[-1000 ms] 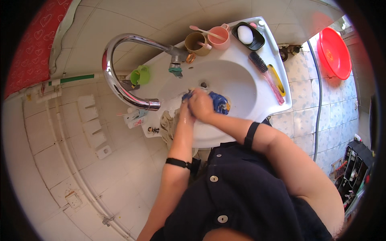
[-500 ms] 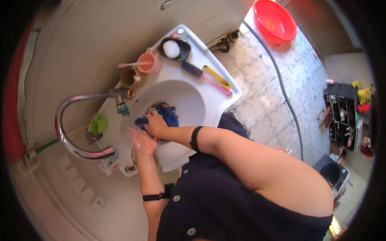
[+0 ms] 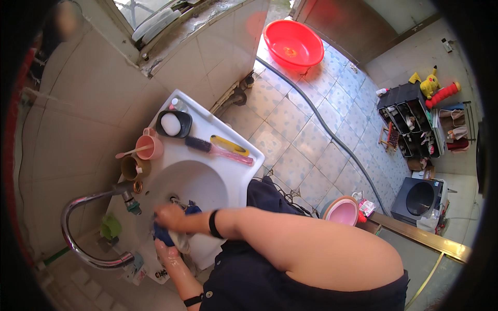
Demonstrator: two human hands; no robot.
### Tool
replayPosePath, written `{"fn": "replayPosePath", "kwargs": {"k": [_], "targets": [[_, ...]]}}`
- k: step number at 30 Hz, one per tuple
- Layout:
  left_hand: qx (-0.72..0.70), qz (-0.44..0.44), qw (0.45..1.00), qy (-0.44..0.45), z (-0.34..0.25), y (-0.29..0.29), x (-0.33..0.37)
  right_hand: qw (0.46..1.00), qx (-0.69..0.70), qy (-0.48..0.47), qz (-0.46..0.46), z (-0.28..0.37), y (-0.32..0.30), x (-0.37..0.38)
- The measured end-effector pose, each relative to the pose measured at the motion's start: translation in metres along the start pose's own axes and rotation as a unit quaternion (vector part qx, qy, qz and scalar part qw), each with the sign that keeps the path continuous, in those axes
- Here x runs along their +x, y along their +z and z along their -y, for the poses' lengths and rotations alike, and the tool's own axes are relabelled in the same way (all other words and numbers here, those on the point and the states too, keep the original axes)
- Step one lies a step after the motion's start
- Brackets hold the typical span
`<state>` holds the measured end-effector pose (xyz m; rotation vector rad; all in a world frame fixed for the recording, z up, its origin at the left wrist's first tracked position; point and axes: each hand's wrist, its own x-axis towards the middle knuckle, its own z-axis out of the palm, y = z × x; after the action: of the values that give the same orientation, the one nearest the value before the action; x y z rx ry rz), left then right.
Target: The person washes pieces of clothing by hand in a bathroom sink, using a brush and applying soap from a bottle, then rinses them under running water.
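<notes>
A blue cloth [image 3: 171, 234] lies bunched in the white sink [image 3: 228, 176], just under the drain side of the bowl — both hands are on it. The right hand [image 3: 168, 216] presses down over the top of the cloth, fingers curled around it, a black band on that wrist. The left hand [image 3: 167, 255] grips the cloth from below, wet and soapy. A curved metal tap [image 3: 78, 243] arches beside them. On the sink's rim sit a pink cup [image 3: 149, 147], a brown cup [image 3: 134, 168], a black soap dish [image 3: 174, 124] and a hairbrush [image 3: 218, 151] — well apart from the hands. A red basin [image 3: 293, 44] stands on the tiled floor [image 3: 311, 140].
</notes>
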<state>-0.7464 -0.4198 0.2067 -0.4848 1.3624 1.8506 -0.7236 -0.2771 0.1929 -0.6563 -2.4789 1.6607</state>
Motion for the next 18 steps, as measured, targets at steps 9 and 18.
{"fn": "replayPosePath", "kwargs": {"k": [9,18], "targets": [[0.562,-0.144,0.766,0.277,-0.047,0.028,-0.053,0.941,-0.206,0.077,0.258,0.025,-0.051,0.0],[0.367,-0.152,0.869,0.295,-0.012,-0.025,-0.048,0.96,-0.061,0.071,0.263,0.019,-0.023,0.029]]}}
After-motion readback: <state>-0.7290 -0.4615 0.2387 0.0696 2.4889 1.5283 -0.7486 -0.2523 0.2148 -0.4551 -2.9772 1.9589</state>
